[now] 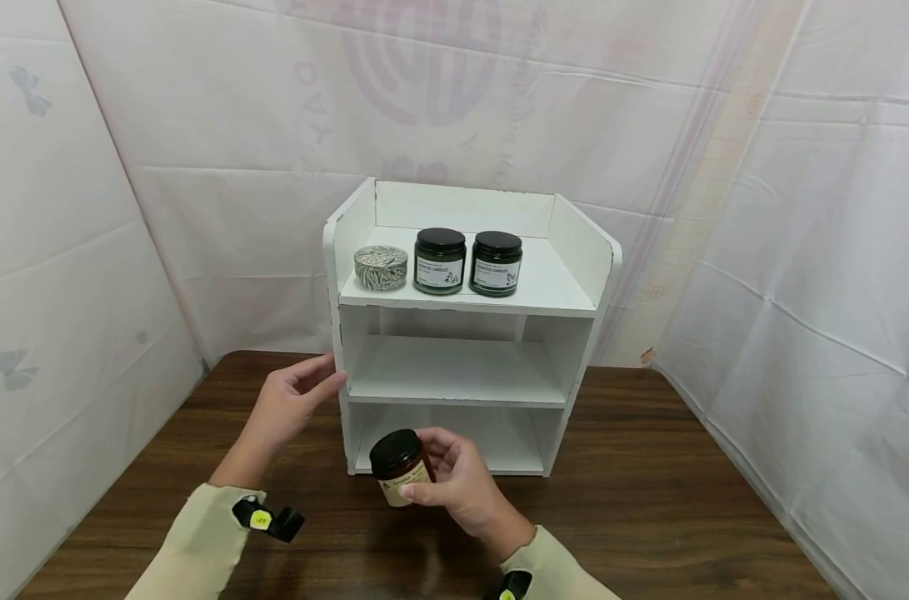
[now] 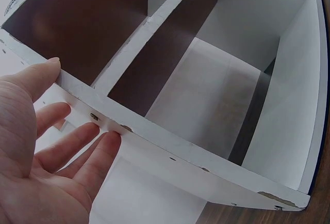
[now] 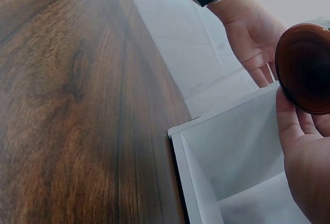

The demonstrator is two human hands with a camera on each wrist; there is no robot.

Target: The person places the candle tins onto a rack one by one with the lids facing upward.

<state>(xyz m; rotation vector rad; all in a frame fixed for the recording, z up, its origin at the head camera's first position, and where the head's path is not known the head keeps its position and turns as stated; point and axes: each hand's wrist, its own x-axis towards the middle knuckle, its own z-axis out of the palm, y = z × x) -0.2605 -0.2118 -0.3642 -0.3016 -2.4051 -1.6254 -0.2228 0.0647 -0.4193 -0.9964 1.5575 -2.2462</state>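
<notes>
My right hand (image 1: 465, 487) grips an amber glass jar with a black lid and cream label (image 1: 403, 471). It is tilted, in front of the white shelf's (image 1: 454, 398) bottom compartment. In the right wrist view the round brown base of the jar (image 3: 309, 72) faces the camera, the fingers around its side. My left hand (image 1: 292, 400) is at the shelf's left side panel. The left wrist view shows its thumb on the panel's front edge (image 2: 77, 87) and the other fingers, loosely extended, against the outer face.
On the shelf's top board stand a round patterned tin (image 1: 382, 268) and two dark scented-candle jars, one in the middle (image 1: 440, 262) and one to its right (image 1: 496, 265). The shelf stands on a dark wooden table (image 1: 649, 500), with white sheeting (image 1: 237, 233) behind and at both sides.
</notes>
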